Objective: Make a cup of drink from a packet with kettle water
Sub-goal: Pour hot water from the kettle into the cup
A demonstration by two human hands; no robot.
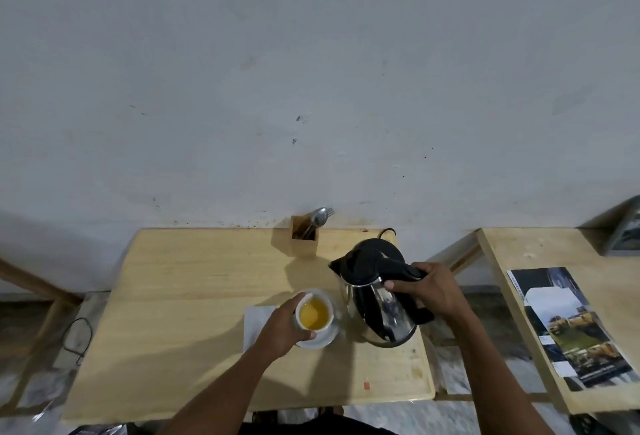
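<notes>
A white cup [320, 299] holding yellow-orange liquid stands on a white saucer [325, 337] near the middle of the wooden table [194, 296]. My left hand [282, 329] wraps around the cup's left side. Just right of the cup is a steel kettle with a black lid and handle [377, 303]. My right hand [431, 290] grips its black handle, and the kettle looks tilted with the spout toward the far left. No packet is clearly visible.
A wooden holder [303, 240] with a spoon and fork stands at the table's back edge by the wall. A white napkin [256, 323] lies under the saucer's left. A second table [540, 296] with a printed brochure [568, 323] stands to the right.
</notes>
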